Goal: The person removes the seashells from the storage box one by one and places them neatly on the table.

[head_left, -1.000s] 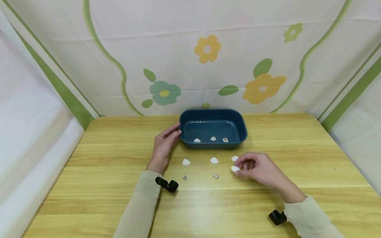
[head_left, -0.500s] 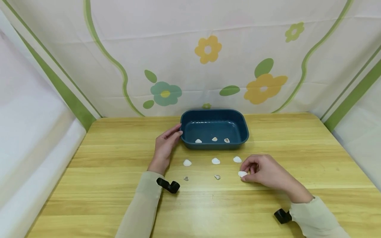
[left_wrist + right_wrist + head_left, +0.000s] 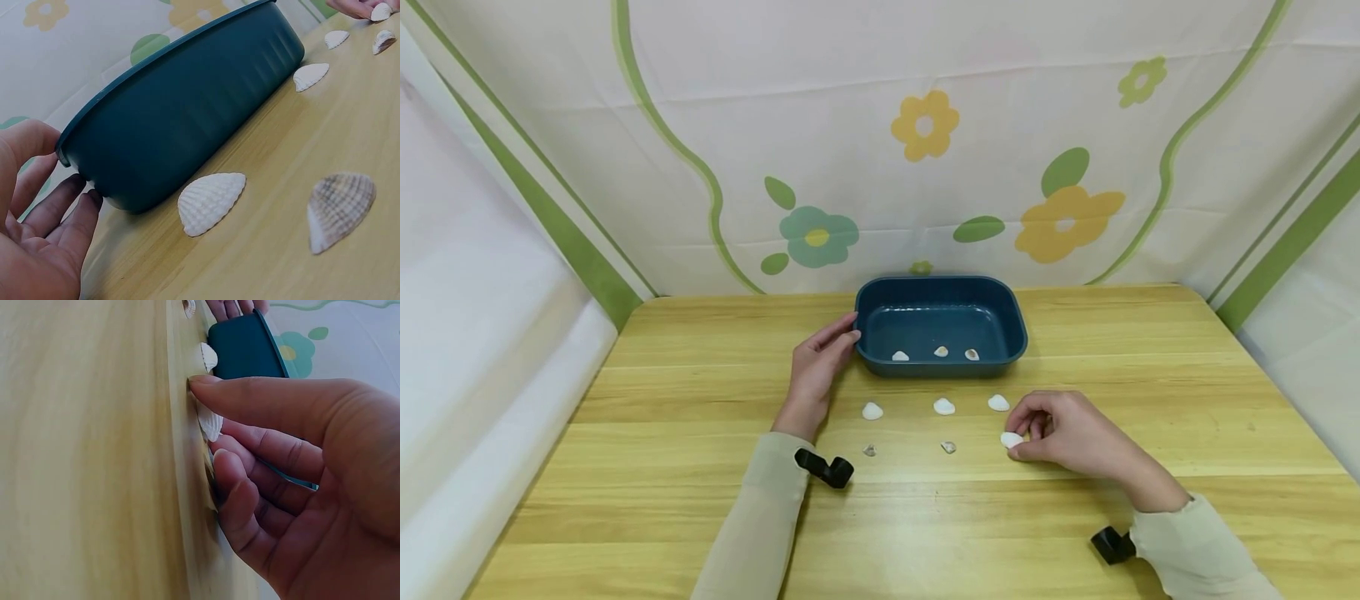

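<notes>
My right hand (image 3: 1067, 433) pinches a white seashell (image 3: 1011, 439) between thumb and fingertips, low over the table at the right end of the front row. Fingers of my left hand (image 3: 812, 367) touch the left end of a dark blue plastic basin (image 3: 940, 370), the thumb right at its rim in the left wrist view. Three white seashells, among them a ribbed one (image 3: 211, 203), lie in a row before the basin. Nearer me lie two brownish-grey seashells, the left one (image 3: 342, 211) striped. Inside the basin, a white shell (image 3: 899, 356) lies left of two brown-marked shells (image 3: 972, 354).
The wooden table (image 3: 700, 500) runs back to a white cloth (image 3: 850, 125) printed with flowers, right behind the basin. More white cloth hangs at the left and right sides. A black mount (image 3: 825, 468) sits on the left sleeve, another (image 3: 1112, 546) by the right sleeve.
My right hand has moved slightly right and toward me with the pinched seashell, uncovering the rightmost white shell of the back row. My left hand stays at the basin.
</notes>
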The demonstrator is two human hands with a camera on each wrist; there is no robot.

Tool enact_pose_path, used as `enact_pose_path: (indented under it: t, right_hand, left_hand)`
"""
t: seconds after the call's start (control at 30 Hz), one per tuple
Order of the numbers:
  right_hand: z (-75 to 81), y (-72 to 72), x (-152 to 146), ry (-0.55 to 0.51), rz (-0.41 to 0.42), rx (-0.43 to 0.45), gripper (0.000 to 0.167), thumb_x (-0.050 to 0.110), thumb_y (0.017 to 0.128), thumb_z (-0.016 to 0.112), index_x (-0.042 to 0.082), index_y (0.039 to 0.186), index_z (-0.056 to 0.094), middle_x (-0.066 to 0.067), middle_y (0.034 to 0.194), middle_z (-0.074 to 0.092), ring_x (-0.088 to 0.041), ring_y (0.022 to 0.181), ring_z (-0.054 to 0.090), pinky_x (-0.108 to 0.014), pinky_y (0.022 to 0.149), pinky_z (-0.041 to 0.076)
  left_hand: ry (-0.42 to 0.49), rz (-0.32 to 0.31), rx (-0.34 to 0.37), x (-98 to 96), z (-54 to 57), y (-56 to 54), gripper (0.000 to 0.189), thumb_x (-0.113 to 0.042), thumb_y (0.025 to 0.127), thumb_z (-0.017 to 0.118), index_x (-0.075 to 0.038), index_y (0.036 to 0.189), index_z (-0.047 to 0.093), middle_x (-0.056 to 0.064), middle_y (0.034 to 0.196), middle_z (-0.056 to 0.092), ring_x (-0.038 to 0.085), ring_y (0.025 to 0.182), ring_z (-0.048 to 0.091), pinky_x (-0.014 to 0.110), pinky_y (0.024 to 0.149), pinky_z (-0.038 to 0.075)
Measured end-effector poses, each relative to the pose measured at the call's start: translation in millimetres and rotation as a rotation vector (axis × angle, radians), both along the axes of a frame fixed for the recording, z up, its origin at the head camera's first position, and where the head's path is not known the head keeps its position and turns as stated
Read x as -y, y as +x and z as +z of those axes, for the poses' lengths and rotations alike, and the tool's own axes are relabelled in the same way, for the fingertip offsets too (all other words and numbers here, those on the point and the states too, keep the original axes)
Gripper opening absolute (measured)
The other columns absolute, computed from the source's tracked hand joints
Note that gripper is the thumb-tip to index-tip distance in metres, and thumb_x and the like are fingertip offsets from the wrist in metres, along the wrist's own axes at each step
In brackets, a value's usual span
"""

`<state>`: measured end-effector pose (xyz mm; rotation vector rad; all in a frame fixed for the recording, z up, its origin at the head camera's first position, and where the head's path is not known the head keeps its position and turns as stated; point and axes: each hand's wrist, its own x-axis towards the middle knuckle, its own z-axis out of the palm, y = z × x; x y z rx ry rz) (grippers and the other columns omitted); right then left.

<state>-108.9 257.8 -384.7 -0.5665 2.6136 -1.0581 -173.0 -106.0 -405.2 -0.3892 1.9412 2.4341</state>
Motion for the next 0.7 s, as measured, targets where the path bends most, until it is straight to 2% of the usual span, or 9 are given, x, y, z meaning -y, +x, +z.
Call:
enact_pose_path:
  t: [0.47, 0.7]
  right_hand:
    - [1.3, 0.0, -2.8, -0.008, 0.004, 0.018, 0.026, 0.025, 0.081, 0.096, 0.020, 0.098, 0.077, 0.004, 0.083, 0.068, -0.008, 0.074, 0.063, -0.023, 0.066, 0.055]
    - [4.6, 0.8, -4.7, -0.043, -0.033, 0.060, 0.028, 0.026, 0.081, 0.096, 0.017, 0.099, 0.078, 0.001, 0.085, 0.069, -0.010, 0.076, 0.064, -0.023, 0.066, 0.056]
  left_hand:
    - [0.002, -0.001, 0.000, 0.8, -0.5, -0.1, 0.034, -0.019, 0.099, 0.079, -0.023, 0.133, 0.078, -0.007, 0.144, 0.071, 0.010, 0.130, 0.068, 0.029, 0.114, 0.055]
    - [0.005, -0.002, 0.000, 0.4, -0.4, -0.5, 0.034, -0.018, 0.100, 0.078, -0.022, 0.134, 0.078, -0.008, 0.144, 0.071, 0.010, 0.131, 0.067, 0.028, 0.114, 0.055]
